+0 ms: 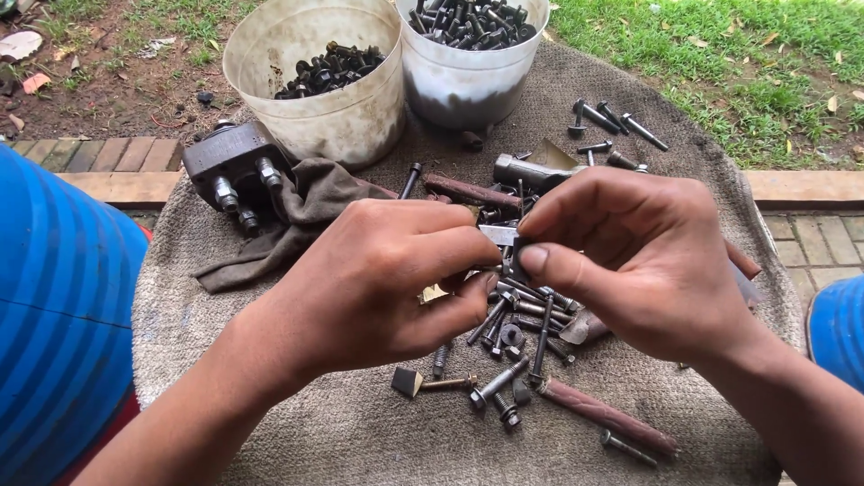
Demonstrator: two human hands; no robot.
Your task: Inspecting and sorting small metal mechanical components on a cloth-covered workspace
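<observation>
Both hands meet above a grey cloth point(270, 432). Left hand point(378, 279) and right hand point(630, 256) pinch one small metal piece point(498, 235) between fingertips. Below it lies a pile of loose bolts point(517, 319). Farther off stand two white buckets point(342, 117) holding bolts.

Dark grey bolts point(517, 315) seen on beige-grey cloth point(360, 423); white buckets point(351, 117) stained brown; blue sleeve point(63, 306); green grass point(720, 45).

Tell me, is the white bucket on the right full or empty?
Nearly full. The right white bucket holds dark bolts heaped to about its rim; how deep the pile goes cannot be seen.
</observation>
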